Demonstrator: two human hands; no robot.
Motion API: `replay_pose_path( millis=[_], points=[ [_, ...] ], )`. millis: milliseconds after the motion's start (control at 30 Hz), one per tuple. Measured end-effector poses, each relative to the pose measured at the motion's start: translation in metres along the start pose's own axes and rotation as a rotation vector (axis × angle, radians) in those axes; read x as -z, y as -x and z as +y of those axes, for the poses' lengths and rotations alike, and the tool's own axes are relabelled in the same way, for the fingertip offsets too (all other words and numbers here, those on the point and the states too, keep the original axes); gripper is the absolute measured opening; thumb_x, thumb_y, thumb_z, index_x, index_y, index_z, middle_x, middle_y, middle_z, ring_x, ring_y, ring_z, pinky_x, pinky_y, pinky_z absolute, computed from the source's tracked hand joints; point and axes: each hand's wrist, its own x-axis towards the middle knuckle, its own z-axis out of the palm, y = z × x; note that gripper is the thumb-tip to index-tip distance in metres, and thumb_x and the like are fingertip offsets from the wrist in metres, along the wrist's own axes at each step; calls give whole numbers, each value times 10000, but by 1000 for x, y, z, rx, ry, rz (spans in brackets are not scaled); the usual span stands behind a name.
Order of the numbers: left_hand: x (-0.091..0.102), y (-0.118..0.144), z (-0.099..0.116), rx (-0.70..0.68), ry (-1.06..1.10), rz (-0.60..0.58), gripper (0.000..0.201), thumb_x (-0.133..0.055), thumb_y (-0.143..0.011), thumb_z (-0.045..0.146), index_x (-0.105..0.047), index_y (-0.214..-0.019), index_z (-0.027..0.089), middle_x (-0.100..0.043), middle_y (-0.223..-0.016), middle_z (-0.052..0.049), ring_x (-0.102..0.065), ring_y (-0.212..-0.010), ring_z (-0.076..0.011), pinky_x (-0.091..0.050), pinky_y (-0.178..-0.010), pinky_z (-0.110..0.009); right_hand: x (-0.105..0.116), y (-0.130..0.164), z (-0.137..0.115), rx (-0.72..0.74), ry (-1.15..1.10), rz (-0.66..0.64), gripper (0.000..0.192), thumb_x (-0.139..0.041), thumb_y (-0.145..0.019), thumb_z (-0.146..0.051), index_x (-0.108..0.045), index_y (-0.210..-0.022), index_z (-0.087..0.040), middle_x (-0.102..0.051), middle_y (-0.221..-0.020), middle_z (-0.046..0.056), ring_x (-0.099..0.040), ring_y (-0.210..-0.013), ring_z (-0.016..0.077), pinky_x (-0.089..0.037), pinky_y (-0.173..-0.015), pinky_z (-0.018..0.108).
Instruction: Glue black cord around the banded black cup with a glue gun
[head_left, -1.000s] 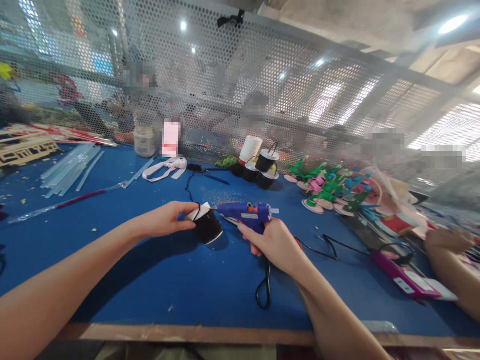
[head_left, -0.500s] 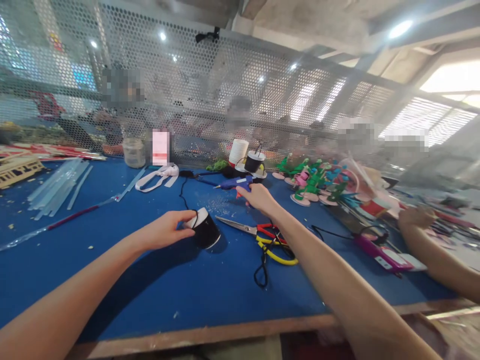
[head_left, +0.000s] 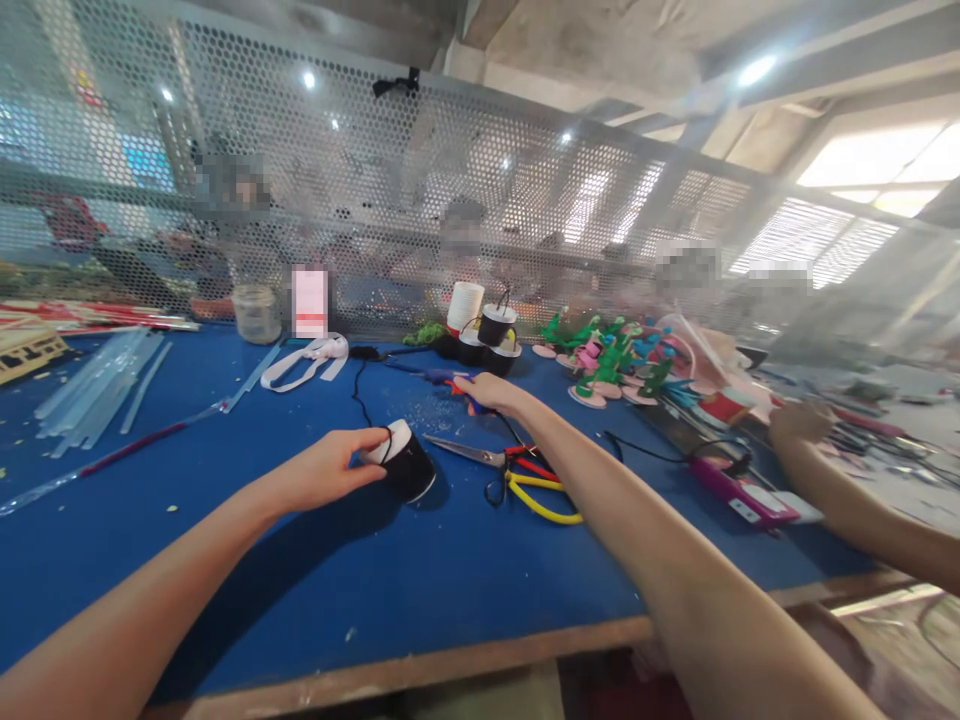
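My left hand (head_left: pixel 337 468) grips the white rim of a cup (head_left: pixel 409 475) wrapped in black. The cup lies tilted on the blue table, and a black yarn strand (head_left: pixel 360 395) runs from its rim toward the back. Farther off, my right hand (head_left: pixel 491 390) is closed around a blue glue gun (head_left: pixel 442 377) with a red trigger, its nozzle pointing left. Between the hands and partly under my right forearm lie scissors (head_left: pixel 480 455) with red and yellow handles. A black cord loops beside them.
Clear glue sticks (head_left: pixel 101 390) and a white ribbon (head_left: pixel 304 362) lie at left, near a jar (head_left: pixel 256 312). Black and white cups (head_left: pixel 496 325) stand at the back beside green figures (head_left: pixel 611 355). At right are a purple power strip (head_left: pixel 739 495) and another person's hand (head_left: pixel 799 425).
My right hand and the glue gun have shifted slightly left and lower, with the gun turned more away. The black cord loop has drawn back toward the scissors. My left hand stays on the cup.
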Motion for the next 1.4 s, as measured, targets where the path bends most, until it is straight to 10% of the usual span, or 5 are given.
replay_pose_path(
  millis=[333, 633, 833, 1167, 1400],
  points=[
    [-3, 3, 4, 0, -26, 11, 226, -470, -742, 208, -535, -946, 136, -613, -875, -18, -539, -801, -163, -388, -756, -246, -24, 16, -36, 26, 228, 185, 392, -434, -816, -375, -585, -958, -42, -543, -1063, 251, -459, -1053, 332, -344, -825, 425],
    [-11, 3, 5, -49, -249, 28, 140, -449, -753, 200, -530, -830, 116, -600, -826, -64, -536, -734, -174, -398, -671, -267, -31, 83, -69, 623, -30, -71, 448, -384, -780, -508, -623, -769, -129, -644, -775, 72, -570, -698, 151, -396, -616, 242],
    [-12, 4, 7, -75, -274, 43, 179, -448, -753, 169, -534, -899, 111, -603, -861, -89, -547, -761, -190, -404, -683, -280, -43, 90, -60, 621, -156, 133, 365, -467, -736, -482, -583, -601, -163, -609, -679, 57, -539, -646, 156, -384, -594, 260],
    [-12, 5, 10, -108, -235, 44, 342, -462, -750, 140, -497, -1090, 148, -611, -952, -64, -540, -829, -195, -394, -736, -290, -42, 102, -47, 541, -631, -60, 160, -512, -713, -259, -594, -637, -144, -566, -1022, 89, -554, -858, 155, -405, -754, 286],
    [-5, 4, 8, -56, 103, 6, 291, -477, -765, 221, -522, -1039, 135, -603, -995, -43, -533, -890, -168, -392, -821, -282, -38, 112, -39, 388, -1019, -66, 234, -628, -619, -350, -592, -743, -155, -626, -831, 34, -557, -760, 129, -402, -757, 290]
  ],
)
